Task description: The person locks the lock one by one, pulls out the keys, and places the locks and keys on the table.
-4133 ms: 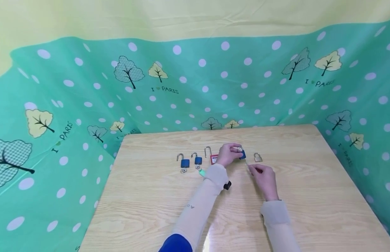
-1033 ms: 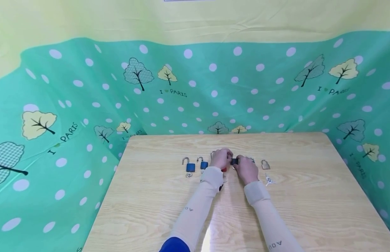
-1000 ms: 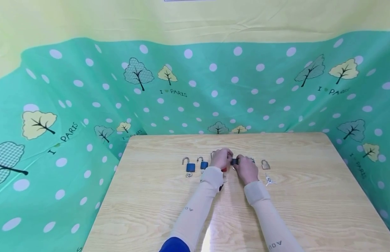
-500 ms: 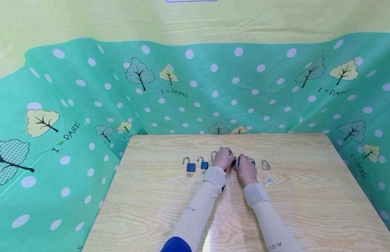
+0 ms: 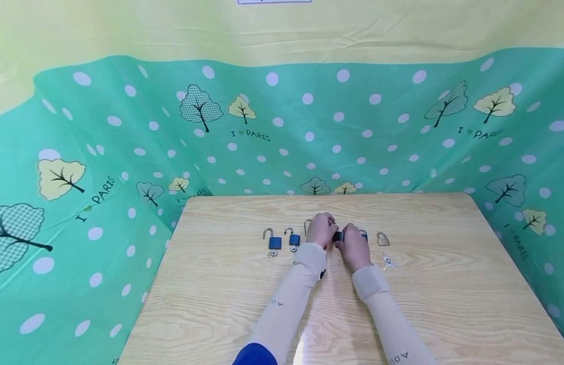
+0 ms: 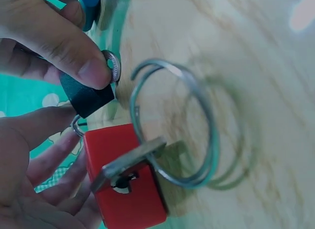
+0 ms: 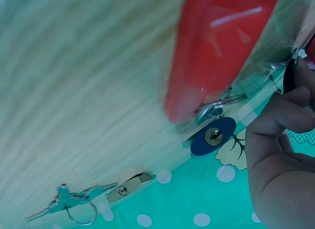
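My right hand [image 5: 356,247] pinches a small black padlock [image 6: 87,94] by its body, the thumb across the side and a ridged metal disc beside the thumb tip. At the other end, the fingers of my left hand [image 5: 320,232] are around its metal shackle [image 6: 76,126]; their exact grip is partly hidden. Below them in the left wrist view lies a red padlock [image 6: 115,140] with a key [image 6: 129,162] in it and a large key ring [image 6: 212,140]. Its tall shackle [image 5: 307,227] shows beyond my left hand in the head view.
Two blue padlocks [image 5: 274,243] with raised shackles lie to the left. Right of my hands are a blue padlock [image 7: 206,140], a silver padlock [image 5: 383,239] and keys on a ring [image 5: 388,261]. A blurred red block [image 7: 221,47] fills the near right wrist view.
Four seconds ago, my left hand held a blue padlock and my right a key. That padlock and keys now lie on the table; both hands are at the black padlock, shifting slightly this last second.
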Demonstrator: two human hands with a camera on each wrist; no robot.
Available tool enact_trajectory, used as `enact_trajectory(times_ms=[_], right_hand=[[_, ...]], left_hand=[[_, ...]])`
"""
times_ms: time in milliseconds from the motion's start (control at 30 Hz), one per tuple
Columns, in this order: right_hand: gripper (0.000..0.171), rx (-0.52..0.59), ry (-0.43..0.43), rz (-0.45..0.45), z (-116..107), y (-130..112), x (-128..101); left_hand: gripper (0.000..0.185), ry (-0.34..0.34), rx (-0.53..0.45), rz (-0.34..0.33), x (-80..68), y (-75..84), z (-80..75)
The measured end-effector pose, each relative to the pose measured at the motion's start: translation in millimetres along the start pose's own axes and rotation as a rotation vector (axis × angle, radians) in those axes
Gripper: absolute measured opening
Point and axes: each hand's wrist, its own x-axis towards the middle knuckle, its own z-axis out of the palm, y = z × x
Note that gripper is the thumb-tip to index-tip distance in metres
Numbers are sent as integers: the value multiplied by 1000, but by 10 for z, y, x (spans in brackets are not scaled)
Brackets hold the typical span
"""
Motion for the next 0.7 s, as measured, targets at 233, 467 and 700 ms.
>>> enact_trajectory(times_ms=[233, 467, 700], right_hand=[[30, -23, -64, -20, -16, -7, -27], [26, -6, -45, -22, 13, -9, -28], [27, 126, -21, -15, -1, 16, -44]], left_hand=[[18, 6, 11, 10, 2, -3, 9], [18, -7, -67, 50, 47, -58, 35], [19, -40, -274, 66, 81, -108, 35]])
